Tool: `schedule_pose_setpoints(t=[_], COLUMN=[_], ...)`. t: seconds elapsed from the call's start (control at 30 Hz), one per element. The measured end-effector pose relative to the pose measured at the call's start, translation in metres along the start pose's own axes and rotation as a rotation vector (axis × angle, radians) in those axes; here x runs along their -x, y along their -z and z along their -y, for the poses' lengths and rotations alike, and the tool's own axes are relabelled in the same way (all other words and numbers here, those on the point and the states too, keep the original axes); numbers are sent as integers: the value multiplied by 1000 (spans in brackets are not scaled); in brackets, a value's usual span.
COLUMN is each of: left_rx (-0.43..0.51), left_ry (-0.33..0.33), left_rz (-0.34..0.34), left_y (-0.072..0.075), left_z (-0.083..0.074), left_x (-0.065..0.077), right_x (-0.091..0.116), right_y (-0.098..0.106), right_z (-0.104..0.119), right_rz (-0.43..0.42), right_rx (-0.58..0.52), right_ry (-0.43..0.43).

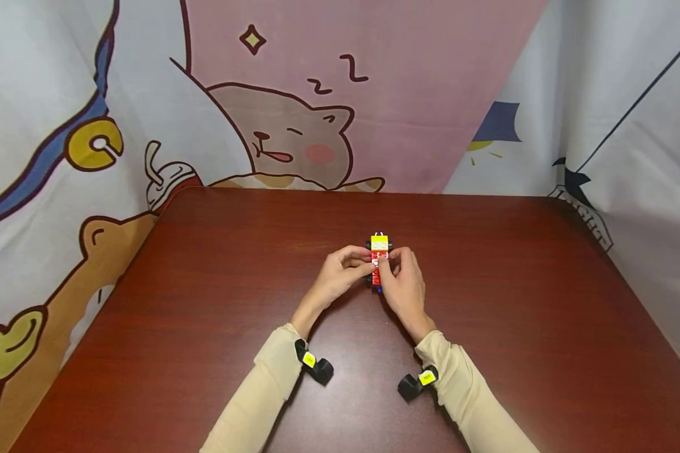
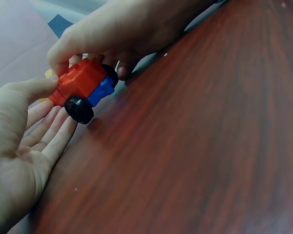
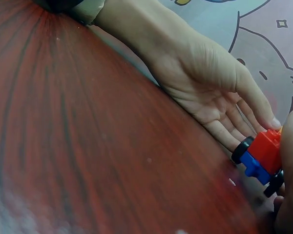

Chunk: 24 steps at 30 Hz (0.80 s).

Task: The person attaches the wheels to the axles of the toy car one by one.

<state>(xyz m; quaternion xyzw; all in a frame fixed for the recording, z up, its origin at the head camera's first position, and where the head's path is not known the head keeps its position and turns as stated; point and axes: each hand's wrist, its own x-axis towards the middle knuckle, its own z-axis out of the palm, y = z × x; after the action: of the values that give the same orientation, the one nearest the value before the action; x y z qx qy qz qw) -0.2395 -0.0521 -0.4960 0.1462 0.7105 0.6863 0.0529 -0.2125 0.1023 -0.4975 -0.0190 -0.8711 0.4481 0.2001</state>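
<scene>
Between the two hands a small toy brick car point(image 1: 376, 277) sits toward the far side of the table, its yellow brick point(image 1: 379, 242) at the far end. Red studded bricks point(image 2: 85, 79) form its body, over a blue base point(image 2: 102, 91) with black wheels point(image 2: 79, 109). From the left side, my left hand point(image 1: 337, 275) holds the car with its thumb at the red bricks and its fingers along the wheel side. My right hand point(image 1: 403, 288) grips it from the right, thumb on top. In the right wrist view, the left hand hides part of the car.
The brown wooden table point(image 1: 204, 314) stretches around the hands. A cartoon-printed curtain point(image 1: 419, 94) rises behind its far edge and along the sides. Each sleeved wrist carries a black camera, the left camera point(image 1: 320, 371) and the right camera point(image 1: 410, 387), close over the table.
</scene>
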Motion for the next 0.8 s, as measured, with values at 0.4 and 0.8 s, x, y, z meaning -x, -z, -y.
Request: schedule_pose_setpoints(t=[0.4, 0.8], left_rx=[-48, -73], left_ry=[-12, -14], left_rz=[20, 4], left_y=[-2, -5], left_z=[-3, -2], left_x=[0, 2], right_x=[-2, -4], right_y=[-1, -1], right_z=[1, -6], right_rz=[1, 15], right_rx=[-43, -217], right_ry=[3, -42])
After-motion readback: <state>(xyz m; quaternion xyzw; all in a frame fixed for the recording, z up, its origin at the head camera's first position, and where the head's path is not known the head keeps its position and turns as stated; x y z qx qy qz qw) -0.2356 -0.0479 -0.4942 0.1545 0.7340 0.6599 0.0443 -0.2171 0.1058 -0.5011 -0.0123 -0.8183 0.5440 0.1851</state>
